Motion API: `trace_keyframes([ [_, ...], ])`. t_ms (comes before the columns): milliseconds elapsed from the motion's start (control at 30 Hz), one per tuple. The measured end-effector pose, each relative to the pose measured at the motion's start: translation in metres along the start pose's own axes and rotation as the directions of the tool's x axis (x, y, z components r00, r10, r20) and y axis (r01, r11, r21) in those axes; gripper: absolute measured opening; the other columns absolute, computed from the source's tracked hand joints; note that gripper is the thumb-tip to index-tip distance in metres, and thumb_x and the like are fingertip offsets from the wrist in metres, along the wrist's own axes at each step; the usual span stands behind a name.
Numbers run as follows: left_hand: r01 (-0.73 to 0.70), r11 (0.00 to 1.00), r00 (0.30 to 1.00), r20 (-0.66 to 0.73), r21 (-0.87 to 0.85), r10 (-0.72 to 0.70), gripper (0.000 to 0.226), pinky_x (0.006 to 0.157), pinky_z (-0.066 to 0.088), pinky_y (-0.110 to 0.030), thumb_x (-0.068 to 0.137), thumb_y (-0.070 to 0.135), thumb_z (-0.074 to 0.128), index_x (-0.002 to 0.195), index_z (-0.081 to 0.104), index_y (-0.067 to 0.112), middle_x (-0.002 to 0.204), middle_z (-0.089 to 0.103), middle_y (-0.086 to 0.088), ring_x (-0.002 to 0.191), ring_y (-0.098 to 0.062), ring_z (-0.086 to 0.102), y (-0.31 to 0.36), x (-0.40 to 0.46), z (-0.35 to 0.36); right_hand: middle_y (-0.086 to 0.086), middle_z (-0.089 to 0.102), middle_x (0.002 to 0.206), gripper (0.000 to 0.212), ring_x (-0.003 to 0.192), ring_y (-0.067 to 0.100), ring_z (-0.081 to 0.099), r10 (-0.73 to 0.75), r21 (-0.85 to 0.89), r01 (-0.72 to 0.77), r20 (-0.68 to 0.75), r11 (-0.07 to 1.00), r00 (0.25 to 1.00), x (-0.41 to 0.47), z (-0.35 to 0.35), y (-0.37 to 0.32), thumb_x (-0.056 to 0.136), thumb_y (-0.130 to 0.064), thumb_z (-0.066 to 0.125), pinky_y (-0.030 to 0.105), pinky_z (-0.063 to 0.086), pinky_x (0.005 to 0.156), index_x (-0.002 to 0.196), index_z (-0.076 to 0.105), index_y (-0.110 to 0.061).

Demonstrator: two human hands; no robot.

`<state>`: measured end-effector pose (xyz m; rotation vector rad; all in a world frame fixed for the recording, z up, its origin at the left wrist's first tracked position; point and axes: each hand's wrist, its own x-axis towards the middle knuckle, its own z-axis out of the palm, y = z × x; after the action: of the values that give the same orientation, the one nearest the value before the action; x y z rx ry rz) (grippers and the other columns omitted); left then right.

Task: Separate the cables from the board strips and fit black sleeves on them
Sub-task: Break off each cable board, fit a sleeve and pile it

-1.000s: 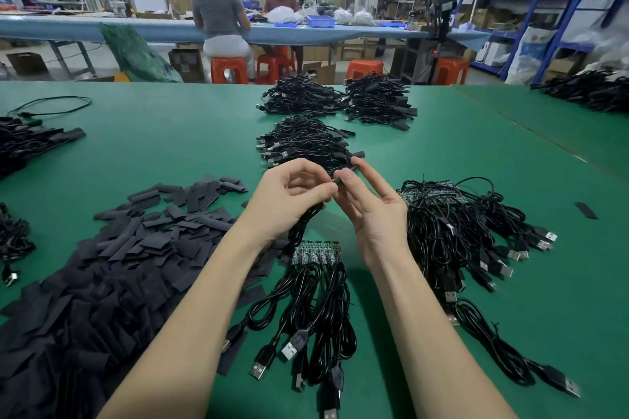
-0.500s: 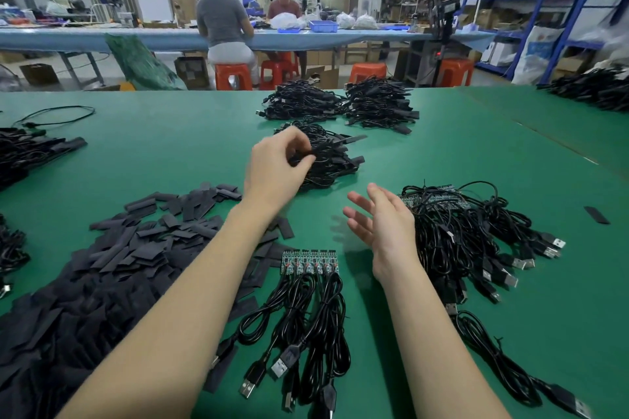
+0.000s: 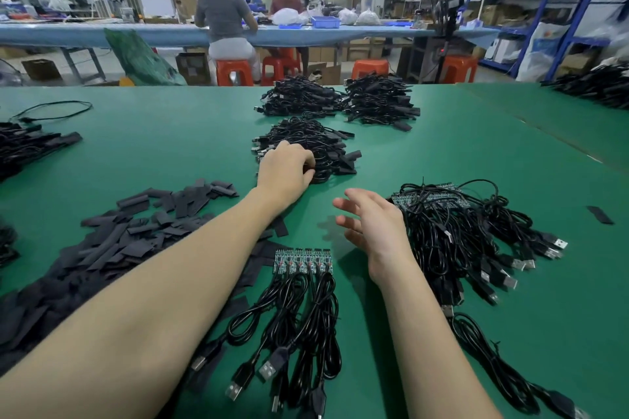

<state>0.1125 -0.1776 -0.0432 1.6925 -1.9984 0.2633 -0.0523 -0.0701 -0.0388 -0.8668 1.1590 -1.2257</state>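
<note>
My left hand [image 3: 286, 170] reaches out to the near edge of a pile of sleeved cables [image 3: 316, 143], its fingers curled round a black cable there. My right hand [image 3: 371, 224] hovers above the green table [image 3: 170, 153] with fingers spread and nothing in it. Below both hands lies a green board strip [image 3: 303, 260] with several black USB cables [image 3: 299, 323] still attached. A heap of flat black sleeves [image 3: 112, 248] spreads under and left of my left forearm. Right of my right hand sits a tangle of further board strips and cables [image 3: 452, 224].
Two more piles of finished cables [image 3: 340, 100] lie farther back. Other black bundles sit at the left edge [image 3: 27, 146] and far right [image 3: 599, 85]. One loose sleeve [image 3: 600, 214] lies at the right. Beyond the table, two people sit at a blue bench [image 3: 102, 34].
A second ago both hands held one cable together in front of me. My left hand has carried it out to the pile; my right hand has let go and opened.
</note>
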Motion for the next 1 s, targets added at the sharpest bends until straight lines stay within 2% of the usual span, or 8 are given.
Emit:
trace_keyframes([
  [133, 0.068, 0.983, 0.996, -0.037, -0.171, -0.076, 0.019, 0.092, 0.048, -0.040, 0.089, 0.027, 0.069, 0.107, 0.070, 0.023, 0.113, 0.067, 0.001, 0.109, -0.024, 0.055, 0.003, -0.028, -0.017, -0.009, 0.077, 0.081, 0.011, 0.059, 0.009, 0.062, -0.074, -0.362, 0.091, 0.059, 0.928, 0.995, 0.001, -0.005, -0.001, 0.095, -0.028, 0.064, 0.026, 0.047, 0.061, 0.094, 0.073, -0.022],
  [300, 0.165, 0.870, 0.985, 0.123, -0.465, -0.121, 0.005, 0.078, 0.045, -0.013, 0.086, 0.025, 0.072, 0.088, 0.071, 0.030, 0.088, 0.071, 0.016, 0.082, -0.001, 0.062, 0.013, -0.070, -0.043, -0.002, 0.074, 0.100, 0.023, 0.093, 0.016, 0.065, 0.023, -0.907, 0.205, 0.229, 0.368, 0.973, 0.001, -0.009, -0.015, 0.089, -0.044, 0.066, 0.025, 0.047, 0.080, 0.102, 0.077, -0.027],
  [367, 0.200, 0.821, 0.974, 0.195, -0.534, -0.110, 0.005, 0.071, 0.040, -0.002, 0.087, 0.025, 0.073, 0.085, 0.072, 0.030, 0.084, 0.071, 0.019, 0.076, 0.008, 0.061, 0.015, -0.082, -0.048, -0.002, 0.073, 0.098, 0.022, 0.092, 0.016, 0.064, 0.114, -0.927, 0.210, 0.255, 0.311, 0.960, -0.001, -0.007, -0.017, 0.087, -0.046, 0.072, 0.025, 0.046, 0.079, 0.098, 0.077, -0.028],
  [467, 0.256, 0.776, 0.944, 0.322, -0.576, -0.072, 0.001, 0.080, 0.048, -0.011, 0.089, 0.031, 0.073, 0.088, 0.073, 0.031, 0.089, 0.073, 0.016, 0.083, 0.006, 0.065, 0.015, -0.089, -0.053, -0.003, 0.075, 0.094, 0.019, 0.086, 0.014, 0.065, 0.143, -0.877, 0.180, 0.269, 0.446, 0.953, -0.005, -0.010, -0.017, 0.082, -0.042, 0.080, 0.026, 0.050, 0.078, 0.090, 0.075, -0.025],
  [567, 0.292, 0.785, 0.904, 0.426, -0.545, -0.041, 0.015, 0.090, 0.051, -0.026, 0.087, 0.045, 0.073, 0.091, 0.074, 0.031, 0.092, 0.075, 0.012, 0.091, -0.003, 0.068, 0.008, -0.090, -0.058, -0.006, 0.070, 0.075, 0.017, 0.066, 0.011, 0.050, 0.126, -0.711, 0.113, 0.275, 0.694, 0.953, -0.006, -0.018, -0.018, 0.078, -0.034, 0.086, 0.023, 0.038, 0.055, 0.087, 0.076, -0.022],
  [667, 0.434, 0.580, 0.836, 0.547, -0.690, 0.025, 0.037, 0.092, 0.047, -0.031, 0.073, 0.063, 0.077, 0.094, 0.075, 0.033, 0.097, 0.077, 0.007, 0.093, -0.009, 0.069, 0.004, -0.095, -0.070, -0.007, 0.065, 0.075, 0.015, 0.056, 0.006, 0.037, 0.140, -0.477, 0.031, 0.317, 0.878, 0.938, -0.004, -0.021, -0.015, 0.078, -0.027, 0.085, 0.019, 0.023, 0.046, 0.089, 0.078, -0.021],
  [833, 0.565, 0.234, 0.796, 0.597, -0.791, 0.099, 0.022, 0.075, 0.038, -0.030, 0.067, 0.032, 0.087, 0.082, 0.072, 0.027, 0.086, 0.075, -0.003, 0.074, -0.010, 0.061, 0.009, -0.104, -0.071, -0.014, 0.053, 0.058, 0.024, 0.050, 0.003, 0.027, 0.197, -0.295, -0.085, 0.374, 0.952, 0.906, -0.003, -0.018, -0.011, 0.076, -0.028, 0.079, 0.017, 0.013, 0.043, 0.097, 0.073, -0.017],
  [1000, 0.612, 0.105, 0.770, 0.621, -0.784, 0.148, 0.015, 0.072, 0.050, -0.029, 0.070, 0.020, 0.083, 0.082, 0.074, 0.021, 0.081, 0.070, -0.003, 0.068, -0.013, 0.062, 0.013, -0.102, -0.072, -0.014, 0.052, 0.053, 0.028, 0.041, 0.001, 0.025, 0.212, -0.172, -0.150, 0.440, 0.974, 0.873, -0.005, -0.015, -0.011, 0.073, -0.024, 0.075, 0.013, 0.011, 0.038, 0.098, 0.068, -0.015],
])
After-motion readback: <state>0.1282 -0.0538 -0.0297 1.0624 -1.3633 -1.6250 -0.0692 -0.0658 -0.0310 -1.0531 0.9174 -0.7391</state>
